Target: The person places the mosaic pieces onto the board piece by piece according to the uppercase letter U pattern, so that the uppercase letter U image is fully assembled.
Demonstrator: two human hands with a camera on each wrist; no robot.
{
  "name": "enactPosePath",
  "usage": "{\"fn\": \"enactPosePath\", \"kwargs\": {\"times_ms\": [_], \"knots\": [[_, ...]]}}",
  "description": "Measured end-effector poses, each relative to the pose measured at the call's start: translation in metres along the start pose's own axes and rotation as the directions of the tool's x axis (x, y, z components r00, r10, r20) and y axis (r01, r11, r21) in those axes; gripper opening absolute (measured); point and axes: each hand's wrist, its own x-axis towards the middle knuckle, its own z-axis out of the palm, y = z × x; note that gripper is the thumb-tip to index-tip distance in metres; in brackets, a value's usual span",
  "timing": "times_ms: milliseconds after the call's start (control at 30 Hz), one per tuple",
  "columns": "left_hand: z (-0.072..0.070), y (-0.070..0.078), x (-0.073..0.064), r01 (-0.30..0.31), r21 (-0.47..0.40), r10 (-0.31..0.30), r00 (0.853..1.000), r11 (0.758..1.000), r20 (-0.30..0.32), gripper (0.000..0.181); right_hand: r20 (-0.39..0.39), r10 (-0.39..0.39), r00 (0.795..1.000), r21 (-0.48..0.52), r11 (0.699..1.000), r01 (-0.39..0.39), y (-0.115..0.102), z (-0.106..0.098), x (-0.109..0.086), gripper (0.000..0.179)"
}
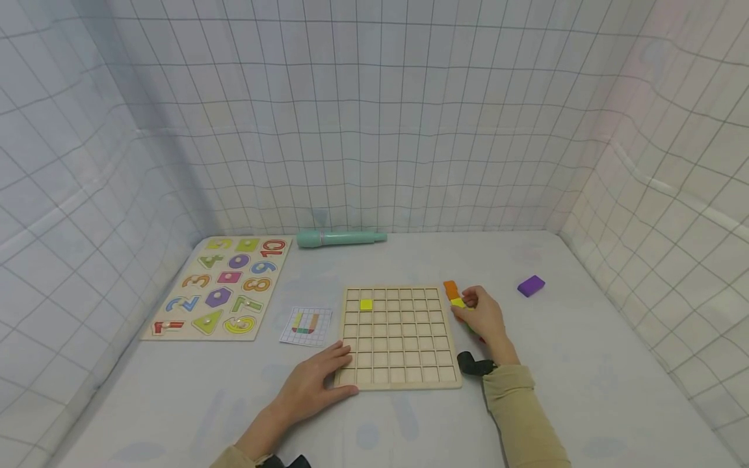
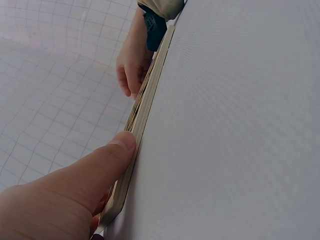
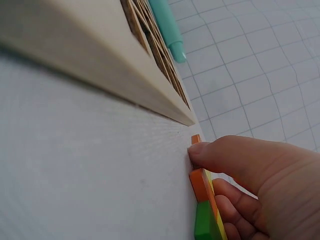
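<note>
A square wooden grid board (image 1: 397, 387) lies on the table with one yellow square block (image 1: 366, 305) in its upper left part. My left hand (image 1: 313, 383) rests at its near left corner, fingers over the left edge and thumb along the front edge. My right hand (image 1: 484, 320) is beside the board's right edge, over a row of coloured blocks. Its thumb touches the row near an orange block (image 3: 201, 185); a green block (image 3: 203, 220) lies closer to the camera. Yellow shows behind them. The hand partly hides the row, so whether it pinches a block is unclear.
A card with a coloured U pattern (image 1: 305, 327) lies left of the board. Farther left is a number and shape puzzle (image 1: 263, 308). A teal tube-like object (image 1: 342, 239) lies at the back, a purple block (image 1: 531, 286) at the right. Grid-patterned cloth walls surround the table.
</note>
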Motion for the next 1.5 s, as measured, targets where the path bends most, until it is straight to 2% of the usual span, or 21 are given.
{"fn": "enactPosePath", "kwargs": {"times_ms": [700, 1200, 1300, 1400, 1500], "knots": [[-0.001, 0.0, -0.001, -0.009, 0.005, 0.009, 1.0, 1.0, -0.002, 0.06, -0.035, 0.045, 0.998, -0.037, 0.998, -0.046, 0.003, 0.002, -0.001, 0.037], [-0.001, 0.001, -0.002, -0.015, 0.009, 0.015, 1.0, 1.0, -0.003, 0.059, -0.051, 0.045, 0.998, -0.064, 0.997, -0.048, -0.001, -0.001, -0.001, 0.036], [-0.001, 0.001, -0.001, -0.019, 0.013, 0.019, 1.0, 1.0, -0.008, 0.059, -0.06, 0.015, 0.998, -0.032, 0.999, -0.017, -0.006, -0.002, 0.001, 0.035], [0.0, 0.0, -0.001, -0.023, 0.02, 0.024, 1.0, 1.0, -0.013, 0.059, -0.061, -0.052, 0.997, 0.04, 0.998, 0.054, -0.014, -0.003, 0.002, 0.034], [0.0, 0.0, -0.001, -0.026, 0.019, 0.026, 1.0, 0.999, -0.016, 0.06, -0.046, -0.129, 0.991, 0.12, 0.984, 0.134, -0.024, -0.005, 0.002, 0.032]]}}
